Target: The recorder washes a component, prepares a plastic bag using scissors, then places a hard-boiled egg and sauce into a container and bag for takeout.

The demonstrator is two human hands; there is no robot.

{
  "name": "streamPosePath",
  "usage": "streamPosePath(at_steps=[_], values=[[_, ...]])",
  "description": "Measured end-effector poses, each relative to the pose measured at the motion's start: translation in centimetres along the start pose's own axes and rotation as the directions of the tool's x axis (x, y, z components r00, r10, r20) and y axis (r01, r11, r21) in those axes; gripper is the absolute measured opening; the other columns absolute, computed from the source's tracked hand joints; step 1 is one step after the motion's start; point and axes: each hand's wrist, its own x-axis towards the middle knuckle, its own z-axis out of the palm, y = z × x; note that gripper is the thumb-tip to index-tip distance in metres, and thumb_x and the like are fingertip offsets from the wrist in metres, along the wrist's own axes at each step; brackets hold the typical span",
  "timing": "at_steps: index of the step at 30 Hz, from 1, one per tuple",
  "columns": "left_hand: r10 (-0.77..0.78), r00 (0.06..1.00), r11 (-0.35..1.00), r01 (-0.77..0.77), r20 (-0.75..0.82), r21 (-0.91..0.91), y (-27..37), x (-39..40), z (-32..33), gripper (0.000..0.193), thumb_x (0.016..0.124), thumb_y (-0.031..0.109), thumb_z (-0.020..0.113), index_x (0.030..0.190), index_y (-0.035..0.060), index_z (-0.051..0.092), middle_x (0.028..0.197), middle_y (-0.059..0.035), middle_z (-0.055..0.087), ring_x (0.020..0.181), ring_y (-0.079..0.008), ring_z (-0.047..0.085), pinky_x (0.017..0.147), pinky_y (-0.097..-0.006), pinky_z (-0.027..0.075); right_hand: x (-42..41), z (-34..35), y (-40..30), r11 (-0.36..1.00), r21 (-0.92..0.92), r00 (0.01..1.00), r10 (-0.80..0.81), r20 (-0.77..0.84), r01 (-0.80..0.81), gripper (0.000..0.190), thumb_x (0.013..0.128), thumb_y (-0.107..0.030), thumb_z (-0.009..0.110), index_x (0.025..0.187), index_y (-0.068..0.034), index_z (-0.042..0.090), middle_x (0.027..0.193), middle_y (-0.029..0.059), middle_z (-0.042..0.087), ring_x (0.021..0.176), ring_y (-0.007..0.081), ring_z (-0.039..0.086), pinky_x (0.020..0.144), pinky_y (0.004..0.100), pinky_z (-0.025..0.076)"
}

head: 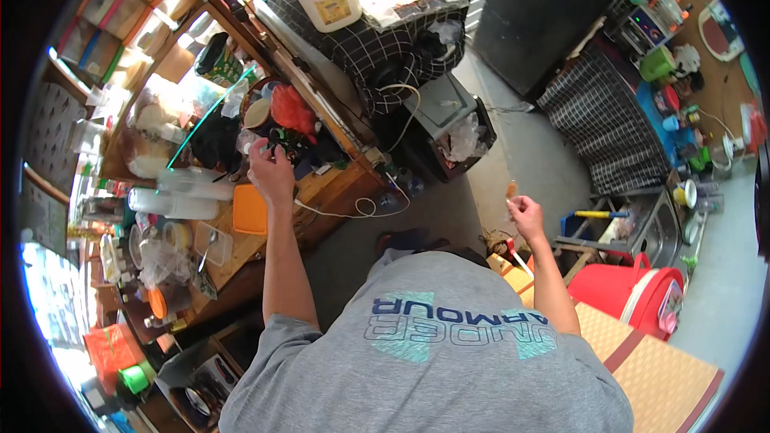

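Note:
My left hand (271,171) is raised over the near edge of the wooden counter, fingers bent, beside a black bag (215,139) and a red plastic bag (292,111). Whether it holds anything cannot be told. Just below it on the counter lies an orange plastic lid or container (249,209). Off to the right, my right hand (526,216) pinches a small brown item (512,189) between thumb and fingers, above the floor; what it is cannot be made out. Left of the orange piece are stacked clear plastic containers (180,201) and an open clear tub (214,243) with a spoon.
A white cable (361,215) hangs off the counter's edge. Ahead stand a grey-lidded bin (442,105) and a table with a black checked cloth (337,54). At right are a metal sink (665,228), a red cooler (607,288) and a woven mat surface (656,373).

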Motion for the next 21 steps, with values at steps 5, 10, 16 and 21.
streamPosePath(at_steps=[5,10,16,21], values=[[-0.078,0.996,0.979,0.083,0.033,-0.187,0.0,1.2,-1.5,0.029,0.088,0.004,0.063,0.115,-0.0006,0.053,0.079,-0.0136,0.068,0.054,-0.0148,0.063,0.050,-0.0270,0.052,5.7,-3.7,0.5,0.996,0.038,0.996,-0.081,-0.023,0.082,0.016,0.089,-0.016,0.070,0.088,-0.001,0.064,0.066,0.0013,0.063,0.056,0.0072,0.056,0.052,0.0244,0.047],[-0.116,0.993,0.962,0.105,-0.030,-0.252,3.0,2.0,-4.3,0.029,0.088,0.003,0.063,0.115,-0.0002,0.056,0.076,-0.0094,0.067,0.059,-0.0106,0.060,0.049,-0.0276,0.047,11.0,-8.0,-0.2,0.997,0.073,1.000,0.016,0.001,-0.016,0.015,0.089,-0.016,0.071,0.085,-0.003,0.064,0.066,-0.0008,0.062,0.056,0.0060,0.056,0.051,0.0236,0.046],[-0.048,0.955,0.955,0.130,0.293,-0.268,16.0,3.3,-10.1,0.040,0.086,-0.003,0.059,0.126,-0.0001,0.057,0.079,-0.0068,0.067,0.066,-0.0083,0.058,0.058,-0.0226,0.045,17.7,-15.4,-0.6,0.994,0.106,0.995,0.031,-0.097,-0.021,0.016,0.089,-0.017,0.072,0.086,-0.004,0.064,0.065,-0.0019,0.061,0.054,0.0048,0.055,0.050,0.0222,0.044],[0.197,0.777,0.959,-0.026,0.597,-0.283,28.9,3.1,-3.1,0.043,0.079,-0.011,0.055,0.120,-0.0009,0.066,0.079,-0.0050,0.068,0.065,-0.0082,0.060,0.060,-0.0222,0.048,23.5,-23.0,0.2,0.985,0.170,0.984,0.006,-0.178,0.025,0.016,0.090,-0.018,0.071,0.087,-0.004,0.064,0.065,-0.0020,0.061,0.053,0.0042,0.053,0.049,0.0217,0.043]])
